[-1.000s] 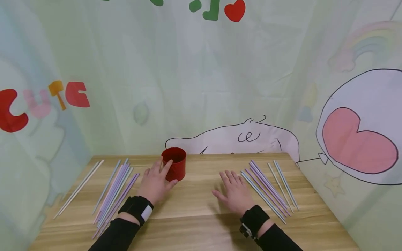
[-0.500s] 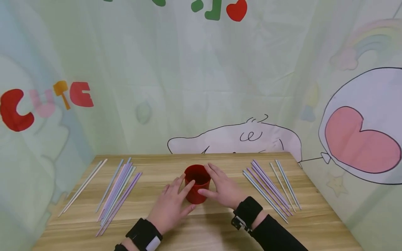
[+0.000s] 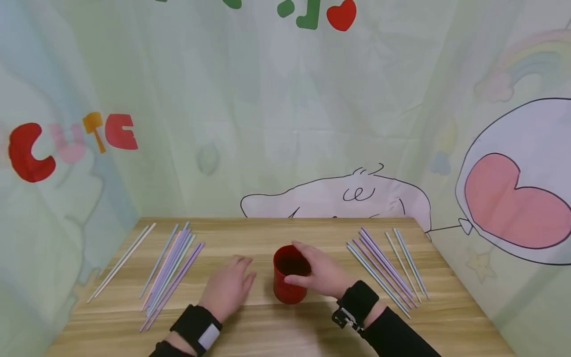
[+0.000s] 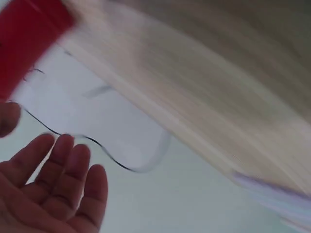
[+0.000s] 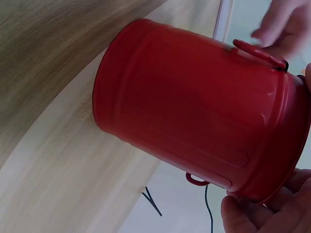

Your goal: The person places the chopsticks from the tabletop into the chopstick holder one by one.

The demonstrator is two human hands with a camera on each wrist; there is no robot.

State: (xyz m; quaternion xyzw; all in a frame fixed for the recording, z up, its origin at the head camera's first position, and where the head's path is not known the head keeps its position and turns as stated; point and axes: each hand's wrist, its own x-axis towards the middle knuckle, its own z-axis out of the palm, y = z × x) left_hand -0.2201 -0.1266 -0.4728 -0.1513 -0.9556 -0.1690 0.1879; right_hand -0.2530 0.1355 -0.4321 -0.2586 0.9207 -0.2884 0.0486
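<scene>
A small red bucket (image 3: 289, 292) with little side handles stands at the middle of the table. My right hand (image 3: 325, 272) holds it near the top from the right, thumb on the near side and fingers around the far side. In the right wrist view the bucket (image 5: 184, 102) fills the centre, with right-hand fingers (image 5: 272, 213) at its rim. To the left of the bucket and apart from it, my left hand (image 3: 228, 286) hovers with relaxed fingers and holds nothing. The left wrist view has its spread fingers (image 4: 68, 165) below the bucket (image 4: 29, 39).
Several purple, blue and pink thin sticks (image 3: 171, 277) lie on the wooden table (image 3: 250, 322) left of my left hand. Two pale sticks (image 3: 122, 260) lie farther left. Right of my right hand are more purple and blue sticks (image 3: 383, 263). A printed curtain (image 3: 267, 124) hangs behind.
The bucket has moved right and nearer, from the table's back to its middle. My left hand has let go of it and drawn back left; my right hand has taken hold of it.
</scene>
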